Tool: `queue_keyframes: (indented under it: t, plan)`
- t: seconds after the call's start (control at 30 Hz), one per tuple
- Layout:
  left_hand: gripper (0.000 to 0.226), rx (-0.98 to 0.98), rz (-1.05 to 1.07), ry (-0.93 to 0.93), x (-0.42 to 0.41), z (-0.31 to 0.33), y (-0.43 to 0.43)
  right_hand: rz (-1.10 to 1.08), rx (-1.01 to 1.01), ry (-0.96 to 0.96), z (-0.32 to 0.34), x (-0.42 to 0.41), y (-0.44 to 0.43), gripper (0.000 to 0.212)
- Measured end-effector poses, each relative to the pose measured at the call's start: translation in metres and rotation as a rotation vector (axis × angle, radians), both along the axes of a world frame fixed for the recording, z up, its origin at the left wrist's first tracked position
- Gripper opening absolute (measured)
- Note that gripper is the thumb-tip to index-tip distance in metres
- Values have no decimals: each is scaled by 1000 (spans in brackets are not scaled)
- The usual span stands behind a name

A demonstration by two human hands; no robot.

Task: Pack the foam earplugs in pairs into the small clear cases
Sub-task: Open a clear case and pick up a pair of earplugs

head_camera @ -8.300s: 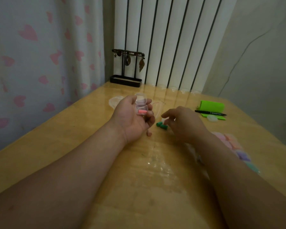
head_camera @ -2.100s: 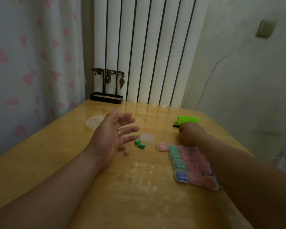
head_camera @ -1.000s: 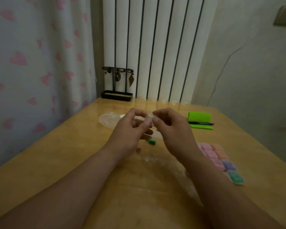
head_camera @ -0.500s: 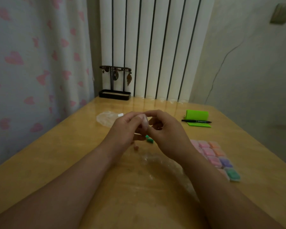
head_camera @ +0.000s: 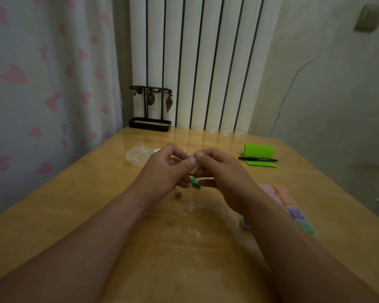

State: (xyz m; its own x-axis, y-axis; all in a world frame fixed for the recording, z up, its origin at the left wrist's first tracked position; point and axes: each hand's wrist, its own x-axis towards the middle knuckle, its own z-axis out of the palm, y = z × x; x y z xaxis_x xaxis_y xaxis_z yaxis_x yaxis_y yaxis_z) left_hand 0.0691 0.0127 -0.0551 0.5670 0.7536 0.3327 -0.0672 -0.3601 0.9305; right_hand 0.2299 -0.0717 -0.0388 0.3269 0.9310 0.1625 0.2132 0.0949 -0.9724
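Above the table (head_camera: 74, 204) middle, left hand (head_camera: 162, 173) and right hand (head_camera: 223, 178), small case (head_camera: 194, 167) pinched between them. Earplugs (head_camera: 195, 184) on the table beneath. Filled cases (head_camera: 282, 197) right of the right forearm. Bag (head_camera: 137, 155) behind left hand; pen (head_camera: 257, 159) on notepad (head_camera: 262, 164) far right; stand (head_camera: 150, 123) at far edge.

There is 1 left hand (head_camera: 162, 171), 1 right hand (head_camera: 223, 173) and 1 clear case (head_camera: 194, 166) between them. The table (head_camera: 74, 204) has 2 green earplugs (head_camera: 195, 183), 1 pink earplug (head_camera: 178, 194), 1 pen (head_camera: 257, 159), 1 green box (head_camera: 258, 150), 1 plastic bag (head_camera: 137, 155) and 1 black stand (head_camera: 150, 123). An arm hides some of the filled cases (head_camera: 280, 194), so they cannot be counted.
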Motion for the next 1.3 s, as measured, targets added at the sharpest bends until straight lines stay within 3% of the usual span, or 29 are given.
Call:
queue_keyframes:
  t: [0.13, 0.47, 0.73, 0.8, 0.9, 0.97, 1.1, 1.2, 1.3]
  plan:
    - [19, 41, 5, 3, 1, 0, 0, -28, 16, 46, -1, -1, 0, 22]
    - [11, 116, 78, 5, 7, -8, -2, -179, 85, -42, -7, -15, 3, 19]
    - [25, -92, 142, -159, 3, 0, 1, -232, 92, 43, -3, -18, 5, 14]
    - [21, -105, 126, -145, 5, 0, -1, -282, 115, -57, -4, -13, 6, 14]
    - [16, -111, 84, -97, 7, 2, -4, -301, 179, -357, -6, -7, 5, 17]
    - [23, -184, 50, -72, 7, 5, -3, -296, 188, -461, -3, -2, 5, 18]
    - [45, -502, -153, -128, 10, 6, -6, -290, 190, -531, 4, 11, 1, 20]
    - [43, -484, -359, -33, 10, 1, -14, -179, 156, -528, 0, 8, 2, 19]
    - [37, -473, -384, 3, 10, 3, -17, -135, 160, -556, -2, 5, 4, 20]
